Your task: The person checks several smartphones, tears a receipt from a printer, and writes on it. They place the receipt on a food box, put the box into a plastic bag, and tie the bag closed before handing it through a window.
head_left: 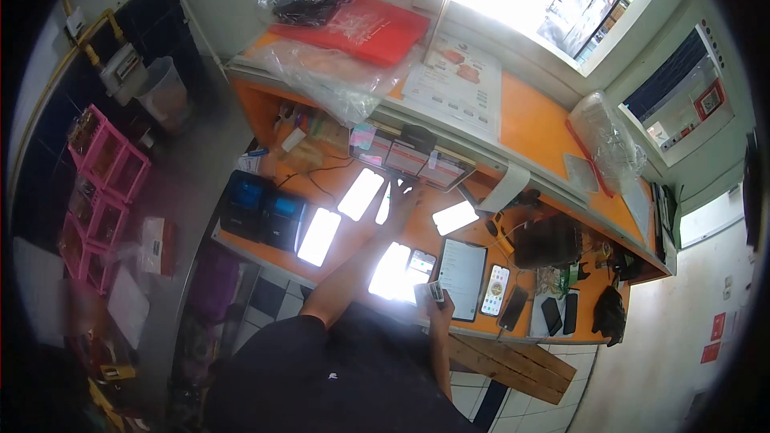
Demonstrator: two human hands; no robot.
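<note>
My left hand [399,202] reaches forward over the orange desk [341,261], fingers stretched out at the edge of a brightly lit device [383,204], below a wide tilted screen [407,158]. Low over the front of the desk, my right hand [441,309] is closed on a small white slip with dark print [434,291]. Just left of that slip lie a phone [419,265] and a glaring lit tablet [388,273]. Right of it is a larger tablet [463,277] showing a list.
More lit devices lie left, a phone [361,194] and a tablet [318,236], beside black printers [261,207]. At right are several phones, a white-screened one [495,290] among them, and a black bag [609,315]. A raised shelf [529,124] holds red bags [373,28].
</note>
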